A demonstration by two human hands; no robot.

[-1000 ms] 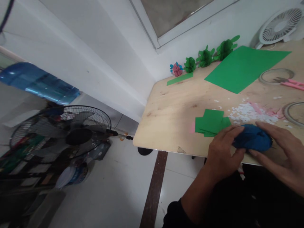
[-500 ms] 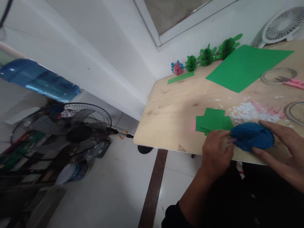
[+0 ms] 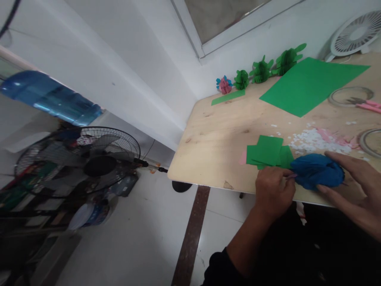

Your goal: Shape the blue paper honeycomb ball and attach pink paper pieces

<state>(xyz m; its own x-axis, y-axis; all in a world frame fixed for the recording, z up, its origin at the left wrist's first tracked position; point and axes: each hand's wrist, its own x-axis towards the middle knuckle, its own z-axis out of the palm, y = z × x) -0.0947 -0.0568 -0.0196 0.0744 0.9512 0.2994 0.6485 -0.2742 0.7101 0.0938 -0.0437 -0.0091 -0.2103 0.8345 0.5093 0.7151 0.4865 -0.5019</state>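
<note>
Right hand (image 3: pixel 361 186) cut off beside blue paper ball (image 3: pixel 317 171)

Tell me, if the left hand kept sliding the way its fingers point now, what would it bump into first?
The left hand points right along the table edge, so it would press straight into the blue paper ball that its fingertips already seem to touch; the right hand cups the ball's far side.

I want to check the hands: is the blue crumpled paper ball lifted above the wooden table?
No, the blue crumpled paper ball rests on the wooden table, between the left hand and right hand.
</note>
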